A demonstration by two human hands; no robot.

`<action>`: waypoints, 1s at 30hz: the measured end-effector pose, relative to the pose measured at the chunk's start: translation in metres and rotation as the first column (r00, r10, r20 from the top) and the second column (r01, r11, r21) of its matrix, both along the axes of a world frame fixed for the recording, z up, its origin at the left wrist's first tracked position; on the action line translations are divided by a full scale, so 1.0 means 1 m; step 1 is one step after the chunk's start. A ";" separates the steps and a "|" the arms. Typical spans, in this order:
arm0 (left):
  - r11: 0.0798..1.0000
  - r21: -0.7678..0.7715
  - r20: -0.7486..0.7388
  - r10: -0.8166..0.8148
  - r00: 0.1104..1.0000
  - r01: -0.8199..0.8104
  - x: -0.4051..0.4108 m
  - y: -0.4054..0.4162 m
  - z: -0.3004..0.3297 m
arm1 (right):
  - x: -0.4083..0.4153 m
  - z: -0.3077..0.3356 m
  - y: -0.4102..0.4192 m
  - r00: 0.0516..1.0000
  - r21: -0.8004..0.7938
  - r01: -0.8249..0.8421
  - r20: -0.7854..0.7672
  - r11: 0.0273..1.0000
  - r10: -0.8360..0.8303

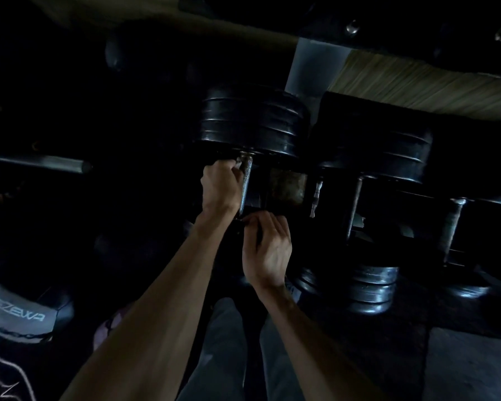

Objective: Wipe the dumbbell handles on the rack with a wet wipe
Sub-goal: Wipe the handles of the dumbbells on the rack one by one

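Dimly, knurled steel dumbbell handle [246, 180]

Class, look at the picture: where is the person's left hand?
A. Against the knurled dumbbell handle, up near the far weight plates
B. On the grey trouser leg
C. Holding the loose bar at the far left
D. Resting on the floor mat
A: the left hand is curled against the knurled dumbbell handle, a bit of white wipe showing at its fingertips below the far weight plates.

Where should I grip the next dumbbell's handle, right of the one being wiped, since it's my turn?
Grip the thin metal handle mid-shaft, coming from the front. It runs front to back between black weight plates, so only the bare middle is open; wrap your fingers around from above.
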State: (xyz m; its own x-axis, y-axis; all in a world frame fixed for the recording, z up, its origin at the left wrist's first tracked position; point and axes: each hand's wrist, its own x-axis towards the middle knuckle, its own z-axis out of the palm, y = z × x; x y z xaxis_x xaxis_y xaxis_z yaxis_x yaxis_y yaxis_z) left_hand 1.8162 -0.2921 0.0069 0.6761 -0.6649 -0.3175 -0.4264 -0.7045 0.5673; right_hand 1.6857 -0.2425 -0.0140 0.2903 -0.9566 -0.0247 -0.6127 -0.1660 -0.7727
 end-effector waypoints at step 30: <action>0.997 -0.031 -0.153 -0.068 0.986 0.064 0.022 0.009 -0.003 | -0.001 0.001 0.000 1.000 0.005 0.013 0.026 1.000 -0.014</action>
State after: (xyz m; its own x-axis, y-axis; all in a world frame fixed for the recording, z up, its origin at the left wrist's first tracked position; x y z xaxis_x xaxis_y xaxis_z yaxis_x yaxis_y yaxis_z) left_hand 1.8382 -0.2835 0.0038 0.5753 -0.7156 -0.3961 -0.3777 -0.6620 0.6474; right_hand 1.6846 -0.2423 -0.0126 0.2780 -0.9603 -0.0222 -0.5948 -0.1540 -0.7890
